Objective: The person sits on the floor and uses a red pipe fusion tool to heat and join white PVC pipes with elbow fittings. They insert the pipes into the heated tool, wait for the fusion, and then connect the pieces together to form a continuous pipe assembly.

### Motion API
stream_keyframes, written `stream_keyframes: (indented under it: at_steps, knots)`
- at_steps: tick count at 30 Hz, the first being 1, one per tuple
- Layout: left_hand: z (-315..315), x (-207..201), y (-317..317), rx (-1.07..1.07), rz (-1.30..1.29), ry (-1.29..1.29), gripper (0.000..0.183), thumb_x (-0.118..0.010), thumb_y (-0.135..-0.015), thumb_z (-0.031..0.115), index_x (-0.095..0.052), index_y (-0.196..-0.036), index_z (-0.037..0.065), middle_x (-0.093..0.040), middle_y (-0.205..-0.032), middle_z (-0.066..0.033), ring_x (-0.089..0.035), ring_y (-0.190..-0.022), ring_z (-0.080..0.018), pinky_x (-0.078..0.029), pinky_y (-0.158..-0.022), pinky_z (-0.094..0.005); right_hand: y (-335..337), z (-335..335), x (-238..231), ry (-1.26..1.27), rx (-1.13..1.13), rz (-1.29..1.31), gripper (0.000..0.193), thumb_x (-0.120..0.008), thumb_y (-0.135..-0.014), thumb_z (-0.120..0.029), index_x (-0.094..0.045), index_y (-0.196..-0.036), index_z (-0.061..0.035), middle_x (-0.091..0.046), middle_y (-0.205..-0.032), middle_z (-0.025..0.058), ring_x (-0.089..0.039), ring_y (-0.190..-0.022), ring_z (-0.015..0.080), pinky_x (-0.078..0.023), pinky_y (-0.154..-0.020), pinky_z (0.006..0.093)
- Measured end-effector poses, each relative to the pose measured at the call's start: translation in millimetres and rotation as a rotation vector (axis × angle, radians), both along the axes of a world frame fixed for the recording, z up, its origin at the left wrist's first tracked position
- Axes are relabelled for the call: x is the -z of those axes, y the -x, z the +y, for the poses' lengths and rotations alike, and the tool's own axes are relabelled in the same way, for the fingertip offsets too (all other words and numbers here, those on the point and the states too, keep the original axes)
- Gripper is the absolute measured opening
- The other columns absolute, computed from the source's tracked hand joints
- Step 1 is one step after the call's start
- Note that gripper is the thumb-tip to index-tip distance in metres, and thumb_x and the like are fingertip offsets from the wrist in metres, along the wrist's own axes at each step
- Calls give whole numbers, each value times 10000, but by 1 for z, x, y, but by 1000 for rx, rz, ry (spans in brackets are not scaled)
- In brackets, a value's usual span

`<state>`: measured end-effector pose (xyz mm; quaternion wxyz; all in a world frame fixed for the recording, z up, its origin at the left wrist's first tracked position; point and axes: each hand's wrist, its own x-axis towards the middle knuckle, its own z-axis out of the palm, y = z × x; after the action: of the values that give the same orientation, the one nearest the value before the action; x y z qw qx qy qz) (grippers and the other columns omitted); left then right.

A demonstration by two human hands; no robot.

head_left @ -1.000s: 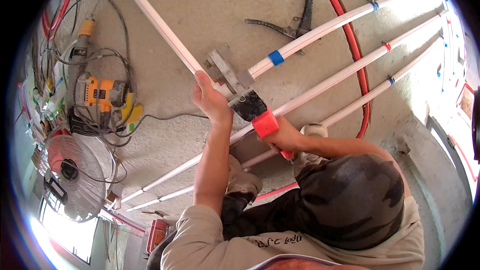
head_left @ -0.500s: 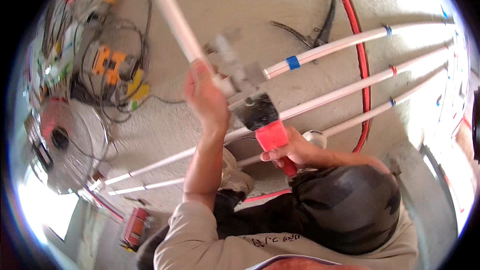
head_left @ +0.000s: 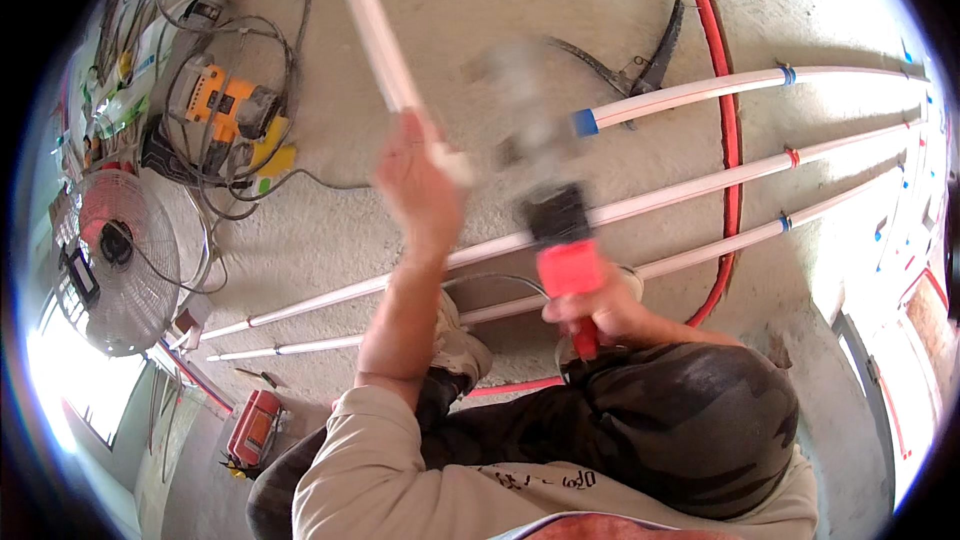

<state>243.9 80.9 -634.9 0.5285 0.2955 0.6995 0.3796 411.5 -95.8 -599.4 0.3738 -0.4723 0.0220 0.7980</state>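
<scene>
My left hand (head_left: 418,175) is closed round a long white plastic pipe (head_left: 378,30) that slants up to the far left. A short white fitting (head_left: 458,168) sits at the pipe's near end, smeared by motion. My right hand (head_left: 600,310) grips the red handle of a pipe fusion welder (head_left: 567,265). Its black neck and blurred metal head (head_left: 530,105) point away from me. The head is apart from the fitting. Just right of it is the blue-taped end of another white pipe (head_left: 690,100); I cannot tell whether they touch.
Two more white pipes (head_left: 690,190) cross the concrete floor. Black long-handled cutters (head_left: 645,70) lie beyond, near a red conduit (head_left: 728,120). At left are a yellow power tool (head_left: 220,100), tangled cables and a round fan (head_left: 115,260). A red box (head_left: 257,425) stands lower left.
The welder has moved right, away from the fitting on my left hand's pipe, toward the blue-taped pipe end. The pipe in my left hand has shifted slightly right.
</scene>
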Motion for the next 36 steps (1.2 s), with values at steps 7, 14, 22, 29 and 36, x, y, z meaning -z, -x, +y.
stream_keyframes:
  at_steps: [7, 14, 22, 29, 36]
  knots:
    - [-7, 43, 1, 74, 12, -89, 409, -515, -1028, 389, -574, -810, 47, -505, -702, 10, -483, -644, -82, -410, -553, -269, -137, 28, 1, -270, 726, -353, 248, -561, -813, -66, -359, -691, -141, -369, -604, -36, -351, -480, 97, -336, -503, 275]
    - [-31, 76, -24, 79, 2, -63, 416, -506, -1037, 367, -554, -775, 48, -466, -704, 42, -405, -654, -59, -341, -555, -257, -143, 12, -11, -181, 354, -623, 145, -608, -777, -84, -465, -766, -67, -440, -625, 24, -431, -483, 132, -397, -498, 297]
    - [-36, 87, -35, 48, -13, -157, 430, -516, -1035, 380, -526, -755, 54, -414, -677, 61, -341, -640, -48, -287, -533, -255, -168, 19, 31, -26, 280, -931, 206, -729, -774, -38, -593, -921, 10, -586, -735, 63, -532, -548, 163, -446, -527, 288]
    - [-35, 92, -36, 66, 31, -162, 474, -509, -1033, 406, -496, -721, 50, -409, -664, 55, -339, -637, -58, -289, -525, -270, -198, 46, 72, -188, 241, -1087, 230, -768, -786, -1, -630, -969, 26, -647, -829, 89, -603, -677, 172, -494, -631, 299]
    - [-32, 85, -40, 64, 40, -138, 471, -513, -1028, 413, -548, -758, 29, -458, -661, 30, -412, -621, -67, -348, -534, -267, -208, 55, 88, -236, 162, -1160, 239, -716, -828, 35, -645, -1051, 84, -699, -966, 148, -682, -903, 214, -523, -857, 316]
